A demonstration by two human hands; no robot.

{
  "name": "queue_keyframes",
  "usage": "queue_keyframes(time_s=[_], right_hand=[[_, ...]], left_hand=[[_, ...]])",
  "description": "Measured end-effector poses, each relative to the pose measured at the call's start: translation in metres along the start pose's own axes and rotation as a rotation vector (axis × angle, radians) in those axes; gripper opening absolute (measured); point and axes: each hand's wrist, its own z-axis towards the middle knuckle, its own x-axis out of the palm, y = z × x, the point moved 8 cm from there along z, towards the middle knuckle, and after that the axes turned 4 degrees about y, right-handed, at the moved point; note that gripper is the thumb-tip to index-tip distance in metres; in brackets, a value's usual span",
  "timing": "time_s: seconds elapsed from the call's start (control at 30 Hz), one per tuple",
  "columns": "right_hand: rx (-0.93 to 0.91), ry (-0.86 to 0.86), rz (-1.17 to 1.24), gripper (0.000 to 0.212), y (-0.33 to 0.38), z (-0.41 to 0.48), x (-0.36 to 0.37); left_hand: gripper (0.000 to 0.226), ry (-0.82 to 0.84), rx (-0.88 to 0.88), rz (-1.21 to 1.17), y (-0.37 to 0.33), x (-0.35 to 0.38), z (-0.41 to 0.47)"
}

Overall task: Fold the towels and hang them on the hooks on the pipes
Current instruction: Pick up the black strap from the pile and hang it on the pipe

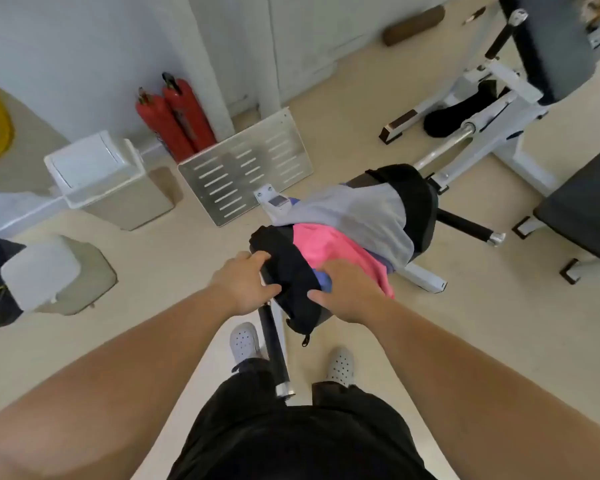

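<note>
Both hands on the black cloth [291,268], at the near-left end of the pile on the bench pad [418,199], centre scene. Left hand [243,285] curls round its left edge. Right hand [347,292] pinches its right side, thumb on the cloth, fingers buried beside the pink towel [329,247]. Grey towel [361,216] drapes farther right.

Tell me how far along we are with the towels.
Nothing looks done: no folded towel or hook is in view. In hand: the left hand and right hand both grip the black cloth at the heap's near end. Still to do: the pink towel, grey towel and blue towel lie unfolded on the bench.
</note>
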Motion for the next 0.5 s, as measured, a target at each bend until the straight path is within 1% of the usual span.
queue_keyframes(time_s=[0.03,0.13,0.17,0.23,0.3,0.43,0.5], right_hand=[[-0.005,0.017,0.034,0.042,0.002,0.007,0.005],[0.081,0.062,0.116,0.058,0.003,0.021,0.021],[0.106,0.044,0.168,0.058,0.002,0.026,0.028],[0.147,-0.032,0.259,0.051,0.000,0.030,0.037],[0.193,-0.107,0.274,0.050,-0.004,0.032,0.044],[0.281,-0.243,0.290,0.050,-0.009,0.033,0.048],[0.328,-0.276,0.273,0.051,-0.011,0.036,0.051]], left_hand=[[0.074,0.017,0.006,-0.014,0.001,0.002,0.008],[0.067,0.091,0.052,-0.012,0.004,0.009,0.028],[0.065,0.112,0.081,-0.011,0.004,0.012,0.035],[0.063,0.178,0.139,0.003,0.007,0.023,0.045],[0.061,0.238,0.182,0.045,0.009,0.033,0.048],[0.062,0.214,0.220,0.130,0.012,0.040,0.046],[0.065,0.215,0.244,0.188,0.013,0.042,0.043]])
